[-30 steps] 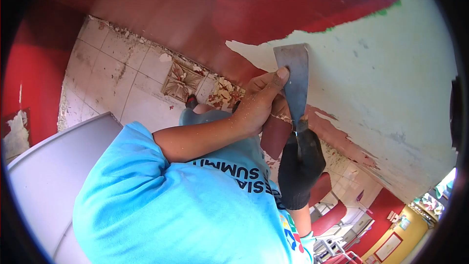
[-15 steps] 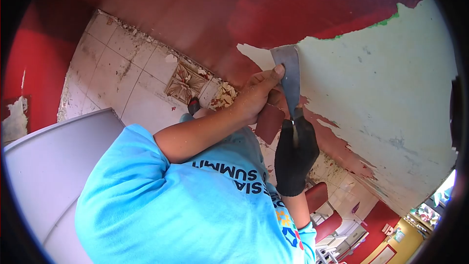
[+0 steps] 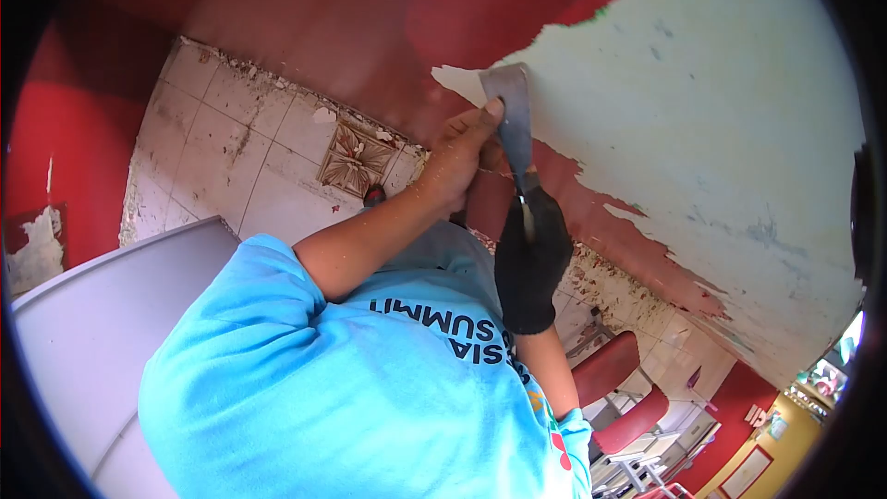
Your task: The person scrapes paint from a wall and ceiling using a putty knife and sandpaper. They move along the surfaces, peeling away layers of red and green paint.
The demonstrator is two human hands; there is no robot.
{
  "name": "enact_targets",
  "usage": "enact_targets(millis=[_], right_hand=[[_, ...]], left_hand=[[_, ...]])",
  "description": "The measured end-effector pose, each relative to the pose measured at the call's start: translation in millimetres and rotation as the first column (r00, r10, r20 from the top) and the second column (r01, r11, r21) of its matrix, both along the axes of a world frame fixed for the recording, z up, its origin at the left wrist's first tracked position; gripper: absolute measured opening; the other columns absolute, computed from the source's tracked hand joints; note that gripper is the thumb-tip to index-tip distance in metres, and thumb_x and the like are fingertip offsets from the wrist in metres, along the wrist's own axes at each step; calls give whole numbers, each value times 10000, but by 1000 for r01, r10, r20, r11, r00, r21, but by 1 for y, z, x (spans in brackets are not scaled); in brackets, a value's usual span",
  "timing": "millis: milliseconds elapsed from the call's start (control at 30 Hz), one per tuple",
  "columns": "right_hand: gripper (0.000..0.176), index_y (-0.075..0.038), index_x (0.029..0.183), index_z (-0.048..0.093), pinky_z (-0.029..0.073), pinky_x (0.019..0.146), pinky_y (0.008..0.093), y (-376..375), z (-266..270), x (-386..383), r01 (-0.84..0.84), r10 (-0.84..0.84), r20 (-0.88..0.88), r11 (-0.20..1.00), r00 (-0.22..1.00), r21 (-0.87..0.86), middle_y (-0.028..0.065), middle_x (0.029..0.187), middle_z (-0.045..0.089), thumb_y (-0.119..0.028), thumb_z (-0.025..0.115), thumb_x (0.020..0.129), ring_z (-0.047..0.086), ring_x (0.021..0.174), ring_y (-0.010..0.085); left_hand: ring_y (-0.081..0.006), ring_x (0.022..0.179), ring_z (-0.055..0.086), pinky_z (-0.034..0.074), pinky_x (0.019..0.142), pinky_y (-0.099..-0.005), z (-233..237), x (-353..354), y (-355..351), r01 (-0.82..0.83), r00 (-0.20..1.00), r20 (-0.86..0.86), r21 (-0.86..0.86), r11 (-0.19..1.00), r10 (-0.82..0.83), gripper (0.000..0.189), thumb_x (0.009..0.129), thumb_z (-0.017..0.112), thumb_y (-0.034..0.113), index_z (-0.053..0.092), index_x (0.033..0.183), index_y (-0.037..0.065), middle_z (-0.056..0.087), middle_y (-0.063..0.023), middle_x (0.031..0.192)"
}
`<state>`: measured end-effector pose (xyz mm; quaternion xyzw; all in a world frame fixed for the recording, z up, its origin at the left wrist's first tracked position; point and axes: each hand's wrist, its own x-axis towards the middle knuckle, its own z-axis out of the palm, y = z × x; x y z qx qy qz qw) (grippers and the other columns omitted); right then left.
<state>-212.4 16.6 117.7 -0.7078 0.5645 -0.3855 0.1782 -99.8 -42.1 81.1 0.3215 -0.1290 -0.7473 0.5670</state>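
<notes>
My right hand, in a black knit glove, is wrapped round the handle of a putty knife. The knife's wide grey blade points up and lies against the wall, by the torn edge of the red paint. My bare left hand is closed at the blade's left side, its thumb pressed on the metal and its other fingers partly hidden. Below it hangs a dull red flap that looks like peeled paint. Pale green wall shows where the red coat is gone.
Paint chips litter the floor along the wall's foot. A patterned tile is set in the white floor tiles. To the left stands a grey-white panel. Red-padded chairs are at the lower right.
Both hands and the putty knife have shifted up and left in view. More pale wall shows at the top as the view has turned slightly.
</notes>
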Motion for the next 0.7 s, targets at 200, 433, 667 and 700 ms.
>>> enact_targets(millis=[200,433,667,700], right_hand=[[334,-56,1143,582,466,608,329,2,-4,-8,-33,32,80,999,996,20,129,824,595,-22,586,811,596,694,256],[348,-68,1158,582,464,616,328,-8,-3,-9,-70,70,36,998,997,1,127,811,592,-24,580,813,598,715,247],[332,-51,1152,580,465,635,323,-9,-14,-2,-97,92,-49,990,995,-106,126,816,593,-12,565,823,585,723,250],[323,-44,1148,581,465,638,322,-10,-19,0,-73,69,-31,990,997,-121,126,815,592,-14,564,827,583,724,252]], left_hand=[[-103,533,537,482,537,-263,4,-1,4,-20,999,41,-37,999,22,368,909,478,455,536,874,93,535,-17,644],[-151,588,590,501,539,-277,-10,7,-4,2,996,89,-84,996,5,378,891,497,479,539,901,104,566,-37,724],[-150,513,583,503,471,-260,-12,4,-2,-72,992,106,13,997,70,379,900,483,470,533,923,95,586,-43,693],[-149,522,588,506,473,-263,-10,4,-4,-85,992,94,12,996,84,376,900,488,465,531,924,92,582,-39,688]])
